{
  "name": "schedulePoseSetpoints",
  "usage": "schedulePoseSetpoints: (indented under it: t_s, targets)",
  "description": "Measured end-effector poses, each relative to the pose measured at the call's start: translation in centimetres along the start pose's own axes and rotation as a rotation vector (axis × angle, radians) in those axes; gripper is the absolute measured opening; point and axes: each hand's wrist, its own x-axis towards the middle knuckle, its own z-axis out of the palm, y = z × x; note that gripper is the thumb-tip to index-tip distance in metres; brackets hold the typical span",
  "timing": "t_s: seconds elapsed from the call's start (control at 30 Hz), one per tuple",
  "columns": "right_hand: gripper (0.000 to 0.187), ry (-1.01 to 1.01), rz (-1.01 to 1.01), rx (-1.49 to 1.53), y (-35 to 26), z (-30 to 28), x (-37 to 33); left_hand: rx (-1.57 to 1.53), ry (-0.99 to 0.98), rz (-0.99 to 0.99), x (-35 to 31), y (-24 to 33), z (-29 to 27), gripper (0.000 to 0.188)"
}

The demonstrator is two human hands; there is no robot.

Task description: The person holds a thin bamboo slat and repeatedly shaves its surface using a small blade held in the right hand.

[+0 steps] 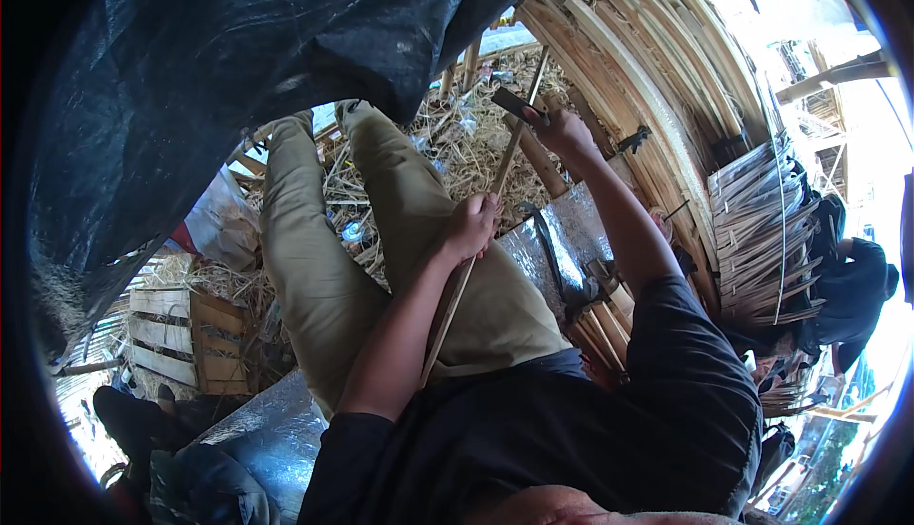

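Observation:
A long, thin bamboo or wood strip (507, 158) slants over my right thigh, its far end above the shavings and its near end by my waist. Around its middle, my left hand (473, 227) is closed, resting close to the thigh. Farther out and to the right, my right hand (564, 132) grips a knife whose short, wide dark blade (511, 100) lies at the strip's far part. Whether the edge touches the strip I cannot tell. The knife's handle is mostly hidden in my fist.
Straw-like shavings (457, 149) cover the ground past my legs. Long slats (657, 59) are stacked at the right, beside a bundle of split strips (762, 230). A black tarp (238, 49) hangs at upper left, above a wooden crate (176, 335). Another person (847, 287) is at far right.

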Motion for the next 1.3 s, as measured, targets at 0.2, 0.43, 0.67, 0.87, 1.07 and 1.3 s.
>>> schedulePoseSetpoints:
  t_s: [0.2,0.43,0.67,0.87,1.07,1.3]
  targets:
    - [0.071,-0.189,0.064,0.262,2.6,3.7,0.5,-0.042,0.007,-0.098,-0.9,-0.3,-0.2,0.033]
    - [0.069,-0.292,0.158,0.203,3.8,5.0,0.0,-0.103,-0.122,-0.132,-2.2,0.6,-0.1,0.033]
    - [0.072,-0.098,0.128,0.121,6.1,3.7,2.8,-0.118,-0.131,-0.114,-1.3,1.1,0.5,0.034]
    - [0.059,-0.308,0.284,0.307,3.5,0.2,1.6,-0.167,-0.146,-0.153,-1.5,1.1,0.1,0.032]
    - [0.073,-0.363,0.147,0.257,6.2,1.4,3.5,-0.145,-0.164,-0.163,-1.3,1.8,0.3,0.032]
    - [0.061,-0.384,0.174,0.172,5.4,-1.2,6.0,-0.123,-0.164,-0.136,-1.3,1.6,0.2,0.033]
